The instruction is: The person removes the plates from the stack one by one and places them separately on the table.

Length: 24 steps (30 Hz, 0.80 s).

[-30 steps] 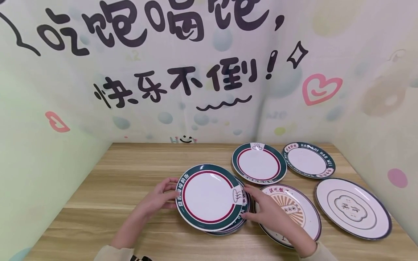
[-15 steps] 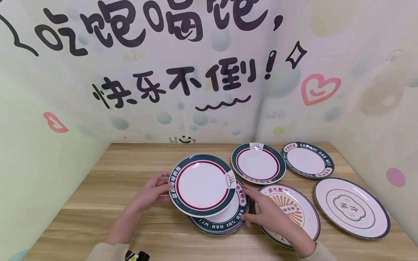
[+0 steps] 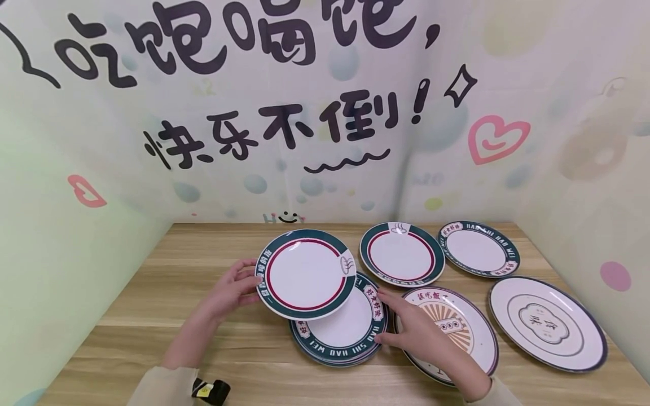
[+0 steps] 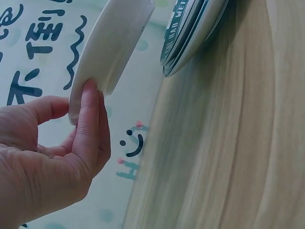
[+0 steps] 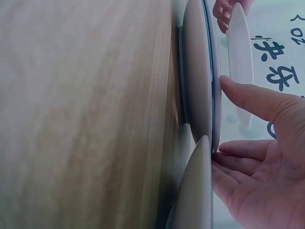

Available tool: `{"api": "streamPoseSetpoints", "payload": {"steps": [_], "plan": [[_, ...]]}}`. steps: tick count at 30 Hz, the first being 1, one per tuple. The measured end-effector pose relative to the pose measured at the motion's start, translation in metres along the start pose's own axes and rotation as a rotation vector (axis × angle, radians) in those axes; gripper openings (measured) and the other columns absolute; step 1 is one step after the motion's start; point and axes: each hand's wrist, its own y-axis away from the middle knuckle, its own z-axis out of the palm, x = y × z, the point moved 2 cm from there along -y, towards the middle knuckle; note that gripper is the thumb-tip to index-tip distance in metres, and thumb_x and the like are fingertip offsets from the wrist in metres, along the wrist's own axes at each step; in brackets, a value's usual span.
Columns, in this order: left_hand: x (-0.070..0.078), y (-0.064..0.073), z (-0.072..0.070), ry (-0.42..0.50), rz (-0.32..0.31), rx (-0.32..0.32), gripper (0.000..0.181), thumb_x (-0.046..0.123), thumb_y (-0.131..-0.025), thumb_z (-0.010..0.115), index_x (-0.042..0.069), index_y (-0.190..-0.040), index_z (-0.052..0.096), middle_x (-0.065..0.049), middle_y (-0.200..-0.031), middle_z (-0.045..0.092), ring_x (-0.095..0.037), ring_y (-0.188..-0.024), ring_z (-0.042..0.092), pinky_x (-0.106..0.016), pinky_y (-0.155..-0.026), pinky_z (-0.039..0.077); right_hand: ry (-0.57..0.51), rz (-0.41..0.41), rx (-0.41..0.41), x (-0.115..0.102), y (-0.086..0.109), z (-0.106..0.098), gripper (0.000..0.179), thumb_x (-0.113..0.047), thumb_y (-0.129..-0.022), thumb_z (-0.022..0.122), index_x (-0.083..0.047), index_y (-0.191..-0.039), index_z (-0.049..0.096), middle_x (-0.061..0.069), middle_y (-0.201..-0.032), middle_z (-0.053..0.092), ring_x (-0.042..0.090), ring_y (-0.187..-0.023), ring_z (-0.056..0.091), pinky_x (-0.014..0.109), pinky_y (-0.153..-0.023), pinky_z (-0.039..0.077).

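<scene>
In the head view my left hand (image 3: 231, 290) pinches the left rim of a white plate (image 3: 304, 276) with a dark green border and a red ring. That plate is raised above a stack of plates (image 3: 350, 327), covering part of it. The left wrist view shows the thumb on one face and fingers on the underside of the held plate (image 4: 102, 52). My right hand (image 3: 413, 327) is at the right edge of the stack, its thumb and fingertips spread along the rim. From the right wrist, the fingertips touch or nearly touch the stacked plates (image 5: 200, 71).
A second green-rimmed plate with a red ring (image 3: 402, 254) lies behind the right hand. Farther right are a "HAO CHI HAO WEI" plate (image 3: 477, 248) and a large dark-edged plate (image 3: 548, 324). A sunburst-patterned plate (image 3: 472, 321) lies partly under the right forearm. Wood tabletop (image 3: 203, 254) extends left.
The left hand has lifted the green-rimmed plate off the stack and carried it left and away, exposing the lettered plate beneath. The right hand has stayed at the stack's edge.
</scene>
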Motion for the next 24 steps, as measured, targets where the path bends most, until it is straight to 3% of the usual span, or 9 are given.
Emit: {"api": "streamPoseSetpoints", "payload": {"steps": [9,15,24], "plan": [[0.003,-0.009,-0.009,0.055,-0.013,0.04,0.054,0.01,-0.1,0.056,0.002,-0.148,0.031,-0.022,-0.133,0.055,-0.009,-0.087,0.068,-0.025,-0.079,0.062,0.015,0.001,0.0,-0.001,0.0,0.0,0.081,-0.028,-0.078,0.085,-0.006,-0.147,0.048,0.014,-0.155,0.045,0.04,-0.143,0.041,0.057,-0.116,0.037],[0.003,-0.016,-0.014,0.107,-0.001,0.059,0.056,0.007,-0.099,0.056,0.0,-0.148,0.029,-0.005,-0.114,0.061,-0.006,-0.084,0.069,-0.024,-0.077,0.062,0.022,0.002,-0.001,-0.001,-0.001,0.0,0.081,-0.028,-0.078,0.085,-0.006,-0.147,0.048,0.015,-0.155,0.045,0.04,-0.142,0.042,0.056,-0.114,0.039],[0.004,-0.024,-0.022,0.152,-0.014,0.091,0.057,0.006,-0.1,0.054,0.0,-0.15,0.027,-0.002,-0.111,0.061,-0.006,-0.082,0.068,-0.022,-0.076,0.061,0.029,0.001,0.004,-0.002,0.0,0.0,0.08,-0.027,-0.078,0.085,-0.006,-0.146,0.049,0.015,-0.155,0.046,0.039,-0.142,0.043,0.055,-0.114,0.04]]}}
